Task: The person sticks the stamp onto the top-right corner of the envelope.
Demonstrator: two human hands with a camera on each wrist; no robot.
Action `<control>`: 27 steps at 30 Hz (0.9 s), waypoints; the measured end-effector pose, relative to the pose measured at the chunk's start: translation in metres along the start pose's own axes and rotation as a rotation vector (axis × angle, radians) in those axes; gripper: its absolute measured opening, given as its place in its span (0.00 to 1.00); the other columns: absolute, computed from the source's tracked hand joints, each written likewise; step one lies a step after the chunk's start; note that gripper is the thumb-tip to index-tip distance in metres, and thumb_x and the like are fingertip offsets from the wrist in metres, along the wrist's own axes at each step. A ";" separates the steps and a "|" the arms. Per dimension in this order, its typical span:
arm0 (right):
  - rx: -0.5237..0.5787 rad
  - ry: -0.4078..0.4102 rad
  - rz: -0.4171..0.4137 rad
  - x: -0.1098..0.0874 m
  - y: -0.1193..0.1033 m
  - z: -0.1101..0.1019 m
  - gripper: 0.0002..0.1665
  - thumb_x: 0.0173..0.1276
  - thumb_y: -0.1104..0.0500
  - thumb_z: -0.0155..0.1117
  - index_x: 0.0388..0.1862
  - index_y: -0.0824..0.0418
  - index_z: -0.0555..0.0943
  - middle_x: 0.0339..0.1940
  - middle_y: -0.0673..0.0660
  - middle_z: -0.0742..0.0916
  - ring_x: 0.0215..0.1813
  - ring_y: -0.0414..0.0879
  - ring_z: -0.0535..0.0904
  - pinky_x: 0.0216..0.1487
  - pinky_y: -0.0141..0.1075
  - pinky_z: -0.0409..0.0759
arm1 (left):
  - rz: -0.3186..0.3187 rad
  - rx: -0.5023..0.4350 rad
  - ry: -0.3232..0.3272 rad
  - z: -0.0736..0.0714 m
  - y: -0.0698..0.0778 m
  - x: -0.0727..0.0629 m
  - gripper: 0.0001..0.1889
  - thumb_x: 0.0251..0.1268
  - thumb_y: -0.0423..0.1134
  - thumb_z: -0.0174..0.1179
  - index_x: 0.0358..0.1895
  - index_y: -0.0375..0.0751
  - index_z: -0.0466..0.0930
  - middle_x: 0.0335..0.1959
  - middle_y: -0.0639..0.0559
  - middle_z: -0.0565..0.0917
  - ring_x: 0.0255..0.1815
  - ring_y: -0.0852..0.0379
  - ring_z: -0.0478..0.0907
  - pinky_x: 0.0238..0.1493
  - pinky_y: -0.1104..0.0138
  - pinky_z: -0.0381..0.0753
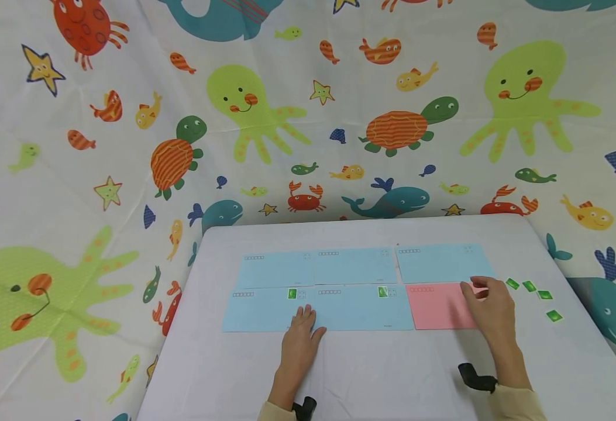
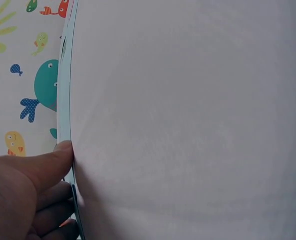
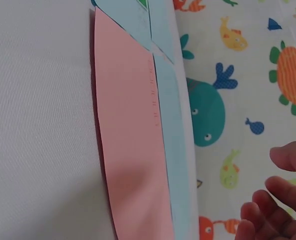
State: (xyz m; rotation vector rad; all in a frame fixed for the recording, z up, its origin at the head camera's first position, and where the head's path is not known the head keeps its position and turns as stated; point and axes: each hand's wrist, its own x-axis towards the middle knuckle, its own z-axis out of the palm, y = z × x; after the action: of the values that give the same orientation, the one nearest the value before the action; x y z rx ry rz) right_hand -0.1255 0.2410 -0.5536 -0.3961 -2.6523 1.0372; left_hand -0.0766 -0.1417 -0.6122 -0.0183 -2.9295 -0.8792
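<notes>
My left hand [image 1: 298,345] rests with extended fingers on the lower edge of a blue envelope [image 1: 260,313] in the front row. A green stamp [image 1: 292,294] lies near that envelope's top right corner. Beside it, another blue envelope [image 1: 360,313] bears a green stamp [image 1: 382,292] near its top right. Over the right part of a pink envelope [image 1: 436,307] hovers my right hand [image 1: 492,307], hiding that corner. In the right wrist view, its thumb and fingers [image 3: 282,195] are apart with nothing seen between them.
Three blue envelopes form the back row, including the left [image 1: 276,269], middle [image 1: 355,266] and right one [image 1: 441,263]. Several loose green stamps [image 1: 544,294] lie right of my right hand. A patterned cloth [image 1: 286,193] hangs behind the white table [image 1: 381,380].
</notes>
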 end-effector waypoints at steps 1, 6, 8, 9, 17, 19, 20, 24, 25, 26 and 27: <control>-0.004 0.004 0.002 0.000 0.001 -0.001 0.24 0.72 0.54 0.62 0.57 0.72 0.78 0.51 0.70 0.81 0.46 0.58 0.77 0.35 0.27 0.67 | 0.001 0.002 -0.003 0.000 0.000 0.000 0.26 0.64 0.41 0.67 0.61 0.27 0.78 0.67 0.34 0.76 0.72 0.35 0.70 0.66 0.42 0.73; -0.010 0.015 0.026 0.000 0.004 -0.007 0.25 0.73 0.52 0.61 0.58 0.71 0.78 0.53 0.70 0.81 0.47 0.58 0.77 0.35 0.26 0.66 | -0.013 0.006 -0.023 0.001 0.000 0.000 0.27 0.65 0.41 0.67 0.62 0.27 0.77 0.68 0.34 0.76 0.73 0.35 0.69 0.66 0.41 0.73; -0.010 0.011 0.045 0.000 0.005 -0.008 0.26 0.73 0.52 0.60 0.58 0.71 0.77 0.53 0.70 0.81 0.48 0.59 0.77 0.35 0.27 0.67 | -0.015 0.004 -0.023 0.000 0.000 0.000 0.27 0.65 0.42 0.67 0.62 0.28 0.78 0.68 0.34 0.76 0.73 0.36 0.69 0.66 0.41 0.73; -0.012 0.006 0.056 0.000 0.005 -0.009 0.26 0.73 0.51 0.60 0.59 0.71 0.77 0.54 0.70 0.80 0.49 0.59 0.77 0.35 0.27 0.67 | -0.017 0.003 -0.023 0.001 0.000 0.000 0.27 0.65 0.42 0.67 0.63 0.28 0.77 0.68 0.34 0.75 0.73 0.36 0.69 0.66 0.41 0.73; -0.014 -0.004 0.101 0.001 0.013 -0.016 0.28 0.74 0.50 0.60 0.61 0.71 0.76 0.56 0.71 0.79 0.50 0.60 0.76 0.34 0.27 0.66 | 0.001 0.003 -0.009 0.002 -0.002 0.000 0.27 0.64 0.42 0.67 0.62 0.28 0.78 0.67 0.34 0.76 0.72 0.36 0.70 0.66 0.42 0.73; -0.015 0.001 0.107 0.002 0.015 -0.017 0.28 0.74 0.50 0.60 0.61 0.72 0.76 0.56 0.71 0.79 0.50 0.60 0.76 0.32 0.24 0.65 | 0.006 0.000 -0.004 0.002 -0.002 0.000 0.26 0.64 0.41 0.67 0.61 0.27 0.78 0.67 0.34 0.77 0.72 0.35 0.70 0.66 0.42 0.73; -0.012 0.003 0.109 0.002 0.016 -0.017 0.28 0.74 0.50 0.60 0.61 0.72 0.76 0.56 0.71 0.79 0.50 0.60 0.76 0.31 0.23 0.64 | 0.003 -0.004 -0.003 0.002 -0.002 0.001 0.26 0.64 0.41 0.67 0.61 0.28 0.78 0.67 0.34 0.77 0.72 0.36 0.70 0.66 0.42 0.73; -0.008 0.007 0.115 0.004 0.019 -0.019 0.28 0.74 0.51 0.60 0.62 0.72 0.75 0.56 0.72 0.79 0.50 0.61 0.76 0.29 0.19 0.63 | 0.001 -0.013 0.004 0.002 -0.003 0.001 0.26 0.64 0.41 0.67 0.61 0.28 0.78 0.67 0.34 0.77 0.72 0.36 0.70 0.66 0.41 0.73; -0.008 0.007 0.116 0.004 0.020 -0.019 0.29 0.74 0.51 0.60 0.62 0.72 0.75 0.57 0.72 0.78 0.51 0.62 0.76 0.29 0.19 0.63 | 0.001 -0.013 0.006 0.002 -0.003 0.001 0.26 0.64 0.40 0.67 0.61 0.27 0.78 0.67 0.34 0.77 0.72 0.35 0.70 0.66 0.41 0.73; -0.007 0.008 0.119 0.004 0.021 -0.020 0.29 0.74 0.51 0.60 0.62 0.72 0.75 0.57 0.72 0.78 0.51 0.62 0.75 0.28 0.19 0.63 | -0.003 -0.013 0.003 0.002 -0.003 0.001 0.26 0.64 0.41 0.67 0.61 0.28 0.78 0.67 0.34 0.77 0.72 0.36 0.70 0.67 0.42 0.72; -0.010 0.009 0.123 0.004 0.021 -0.020 0.29 0.74 0.51 0.59 0.63 0.72 0.75 0.58 0.72 0.78 0.51 0.61 0.76 0.29 0.19 0.63 | -0.002 -0.011 0.002 0.002 -0.003 0.001 0.26 0.64 0.41 0.67 0.61 0.27 0.78 0.67 0.34 0.77 0.72 0.36 0.70 0.67 0.42 0.73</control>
State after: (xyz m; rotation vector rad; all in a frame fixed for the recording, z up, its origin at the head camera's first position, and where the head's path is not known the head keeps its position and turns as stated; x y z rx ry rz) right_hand -0.1194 0.2698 -0.5533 -0.5706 -2.6544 1.0548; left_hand -0.0777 -0.1429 -0.6153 -0.0150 -2.9227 -0.8957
